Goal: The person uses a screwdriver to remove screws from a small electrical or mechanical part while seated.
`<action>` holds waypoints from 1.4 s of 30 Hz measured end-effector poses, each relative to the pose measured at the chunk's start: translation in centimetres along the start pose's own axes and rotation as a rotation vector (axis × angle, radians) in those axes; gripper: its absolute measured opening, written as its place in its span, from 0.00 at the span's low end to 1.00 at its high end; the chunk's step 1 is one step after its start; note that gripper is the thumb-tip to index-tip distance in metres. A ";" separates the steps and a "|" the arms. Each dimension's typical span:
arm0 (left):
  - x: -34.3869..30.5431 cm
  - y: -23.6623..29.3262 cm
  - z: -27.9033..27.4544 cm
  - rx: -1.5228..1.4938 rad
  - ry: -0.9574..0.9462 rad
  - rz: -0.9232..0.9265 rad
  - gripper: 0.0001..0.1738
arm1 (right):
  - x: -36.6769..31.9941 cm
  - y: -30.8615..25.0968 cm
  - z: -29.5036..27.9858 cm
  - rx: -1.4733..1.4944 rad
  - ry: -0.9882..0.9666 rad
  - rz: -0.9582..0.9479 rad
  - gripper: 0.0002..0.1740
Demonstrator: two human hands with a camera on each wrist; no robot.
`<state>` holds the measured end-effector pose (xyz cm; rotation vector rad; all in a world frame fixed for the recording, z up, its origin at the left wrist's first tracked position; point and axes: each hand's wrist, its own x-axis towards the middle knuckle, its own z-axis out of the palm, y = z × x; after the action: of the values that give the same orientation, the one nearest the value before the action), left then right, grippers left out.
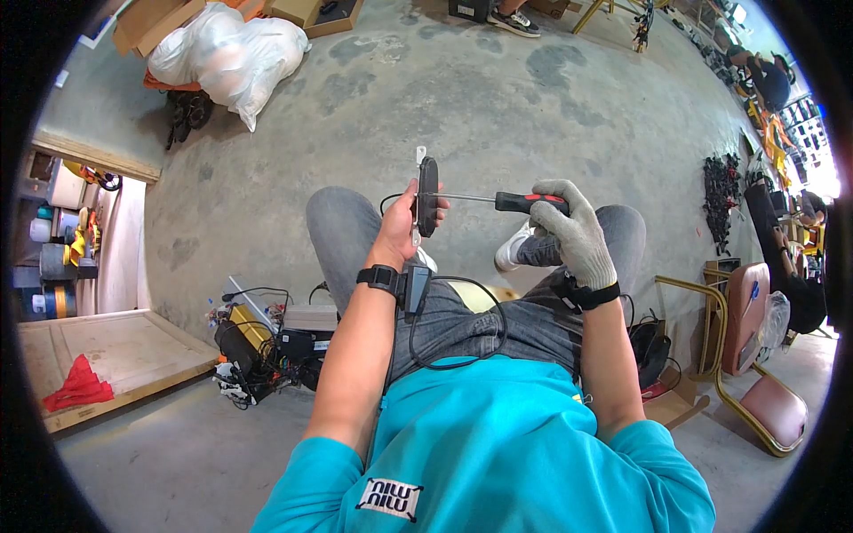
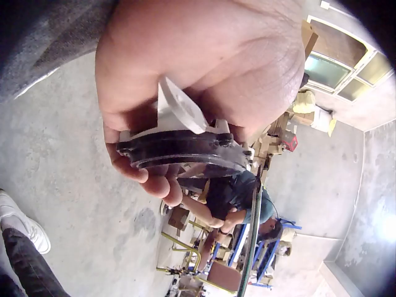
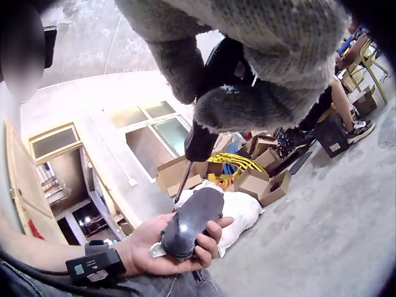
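A dark oval part (image 1: pixel 428 197) with pale metal tabs stands on edge in my bare left hand (image 1: pixel 397 233), fingers and thumb curled round it. In the right wrist view the part's smooth dark face (image 3: pixel 193 221) shows, with the left hand (image 3: pixel 162 247) under and behind it. My gloved right hand (image 1: pixel 576 233) grips the black and red handle of a screwdriver (image 1: pixel 524 203). Its shaft runs level to the part's edge in the head view; whether the tip sits in a screw cannot be told. The left wrist view shows a white bracket (image 2: pixel 178 106) on the part's near side.
Tools and cables (image 1: pixel 258 342) lie on the floor at the left, beside a wooden board (image 1: pixel 133 355). White bags (image 1: pixel 233 62) and cardboard boxes stand at the upper left. A folding chair (image 1: pixel 746 320) is at the right. Another person's shoe (image 1: pixel 515 23) shows at the top.
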<state>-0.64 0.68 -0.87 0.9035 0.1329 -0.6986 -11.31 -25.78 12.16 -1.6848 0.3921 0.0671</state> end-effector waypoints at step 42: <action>-0.1 -0.1 0.2 0.091 0.013 -0.005 0.38 | 0.0 0.1 0.0 0.001 0.001 0.022 0.23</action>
<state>-0.78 0.51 -0.74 0.9951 0.1157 -0.7076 -11.36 -25.74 12.03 -1.6794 0.4112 0.0818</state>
